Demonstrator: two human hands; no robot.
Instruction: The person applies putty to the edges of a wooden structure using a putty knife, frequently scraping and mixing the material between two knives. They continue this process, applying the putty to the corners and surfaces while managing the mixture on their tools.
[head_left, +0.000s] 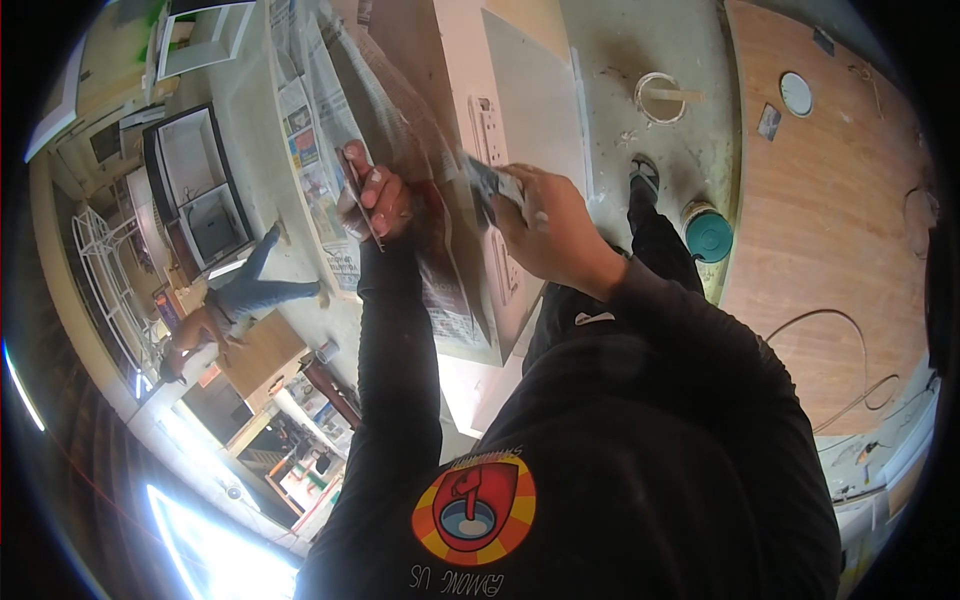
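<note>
My left hand (382, 200) is closed on a thin flat plate (360, 205), seen nearly edge-on, above a sheet of newspaper and clear plastic (315, 170). Pale smears mark its fingers. My right hand (555, 225) grips a scraper (482, 178), its blade against the edge of a pale pinkish panel (455, 60). Slotted fittings (487, 125) are set in this panel near the blade. Fingers of my right hand partly hide the scraper's handle.
On the floor are a round bucket (661, 98) with a stick across it and a teal-lidded tub (708, 237). A large wooden board (830, 200) lies at right. Another person (235, 300) bends over at left, near a dark-framed cabinet (205, 190).
</note>
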